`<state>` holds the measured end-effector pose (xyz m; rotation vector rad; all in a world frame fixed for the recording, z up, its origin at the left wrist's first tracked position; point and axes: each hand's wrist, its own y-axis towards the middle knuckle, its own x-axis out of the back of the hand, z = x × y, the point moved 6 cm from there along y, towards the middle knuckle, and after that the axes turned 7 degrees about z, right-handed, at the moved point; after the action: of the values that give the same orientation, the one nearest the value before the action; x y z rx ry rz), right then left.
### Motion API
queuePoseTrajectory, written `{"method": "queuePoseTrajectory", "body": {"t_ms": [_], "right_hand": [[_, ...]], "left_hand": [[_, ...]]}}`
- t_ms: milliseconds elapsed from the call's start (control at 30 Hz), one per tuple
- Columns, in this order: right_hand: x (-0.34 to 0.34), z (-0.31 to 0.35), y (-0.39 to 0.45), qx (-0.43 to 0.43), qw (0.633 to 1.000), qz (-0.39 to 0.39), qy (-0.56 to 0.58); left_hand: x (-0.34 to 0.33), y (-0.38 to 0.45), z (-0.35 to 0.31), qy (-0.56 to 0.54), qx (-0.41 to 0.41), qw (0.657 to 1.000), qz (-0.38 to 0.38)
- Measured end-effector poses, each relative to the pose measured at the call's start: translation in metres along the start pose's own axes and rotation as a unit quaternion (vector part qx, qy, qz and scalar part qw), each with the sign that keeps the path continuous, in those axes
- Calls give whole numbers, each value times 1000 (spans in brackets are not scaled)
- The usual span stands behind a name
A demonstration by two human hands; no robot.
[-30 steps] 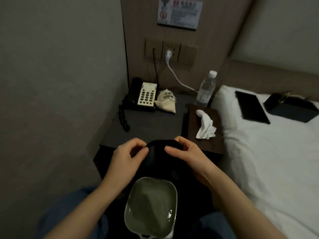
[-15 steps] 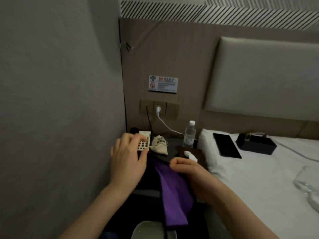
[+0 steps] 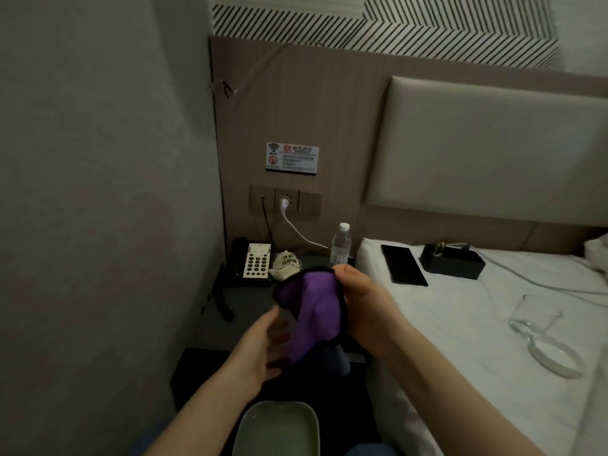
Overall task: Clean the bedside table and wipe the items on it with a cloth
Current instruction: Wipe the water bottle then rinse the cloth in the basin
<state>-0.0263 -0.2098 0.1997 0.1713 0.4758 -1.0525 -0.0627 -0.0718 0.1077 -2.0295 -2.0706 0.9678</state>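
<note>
Head view (the only one): right hand pinches the top edge of the purple cloth, thumb and fingers curled round it, holding it up above the front of the bedside table. Cloth hangs loose, purple face toward the camera, dark border round it. Left hand sits at the cloth's 7 o'clock, fingers mostly straight and relaxed, tips touching or just beside the lower edge (can't tell which); it holds nothing firmly.

On the table, from the cloth: phone at 11 o'clock against the wall, small drawstring pouch just beside it, water bottle at 12 to 1 o'clock. Tissue box not visible, likely behind the cloth. Green basin at 6 o'clock, near the person's lap. On the bed at 3 o'clock: dark flat device, black tray, clear glass jug.

Judgement: step in hand is shaping the cloth into a pad; no wiping begun. To do it well:
- left hand takes the lower edge, fold to a flat palm-size pad
- wipe the open front strip first
- lift each item, wipe it, wipe beneath
- mind the coiled cord and the plugged-in white cable (damp cloth, keep off the socket)
</note>
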Motion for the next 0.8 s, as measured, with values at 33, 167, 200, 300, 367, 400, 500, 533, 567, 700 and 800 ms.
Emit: {"method": "queuePoseTrajectory", "body": {"t_ms": [33,167,200,300,367,400,500,533,567,700,800], "right_hand": [[-2,6,-2,3,1000,3,-4],[-12,22,-9,-1,998,46,35],[-11,27,-10,8,997,54,56],[5,40,-5,57,982,60,169],[16,24,-1,19,973,48,226],[22,4,0,-32,970,28,239],[31,-51,-7,-176,948,-1,263],[32,-59,-8,-199,944,0,264],[34,-61,-8,-207,945,2,252],[28,-43,-6,-220,974,-16,58],[25,-40,-5,-212,969,-51,-117]], "left_hand": [[0,-1,5,11,13,1000,4],[-16,-6,8,-68,-1,992,109],[-20,-8,2,-107,-16,983,146],[-29,-23,-23,-152,-64,956,244],[-31,-27,-39,-127,-99,958,236],[-30,-27,-45,-117,-114,966,203],[-26,-21,-60,-122,-170,972,109],[-26,-21,-64,-108,-193,971,91],[-25,-22,-69,-61,-217,971,74],[-26,-34,-86,365,-343,866,-5],[-37,-38,-84,506,-360,782,-60]]}}
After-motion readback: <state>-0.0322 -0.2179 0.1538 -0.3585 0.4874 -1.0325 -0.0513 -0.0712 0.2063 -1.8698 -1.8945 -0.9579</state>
